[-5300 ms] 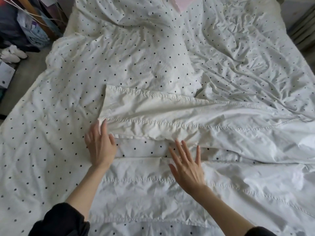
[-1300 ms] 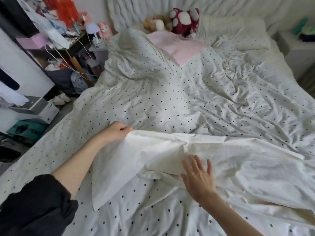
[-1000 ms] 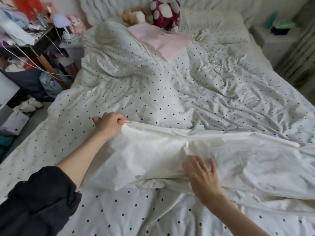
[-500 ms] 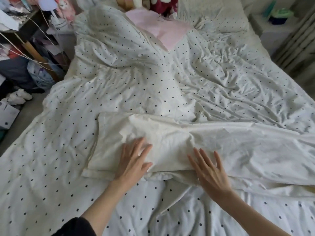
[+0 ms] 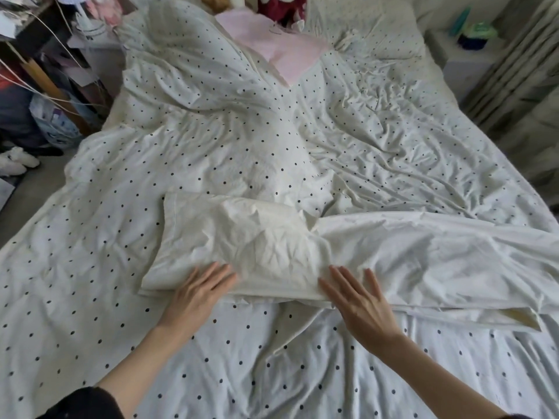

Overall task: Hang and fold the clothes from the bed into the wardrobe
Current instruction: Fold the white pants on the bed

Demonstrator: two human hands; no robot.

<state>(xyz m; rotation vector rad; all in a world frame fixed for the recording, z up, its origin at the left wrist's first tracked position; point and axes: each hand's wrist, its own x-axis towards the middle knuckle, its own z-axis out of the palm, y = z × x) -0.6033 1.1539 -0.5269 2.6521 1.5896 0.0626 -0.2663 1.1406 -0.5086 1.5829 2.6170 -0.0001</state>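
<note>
While flat on garment [image 5: 272,246] — both hands [image 5: 199,293], [image 5: 360,303]

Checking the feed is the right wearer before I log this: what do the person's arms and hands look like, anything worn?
Both forearms are bare, with dark, black-looking sleeves pushed up near the elbows: the left sleeve bunches at the bottom edge, and only a sliver of the right sleeve shows. The left hand and right hand show no gloves, rings, watch or bracelet.
</note>
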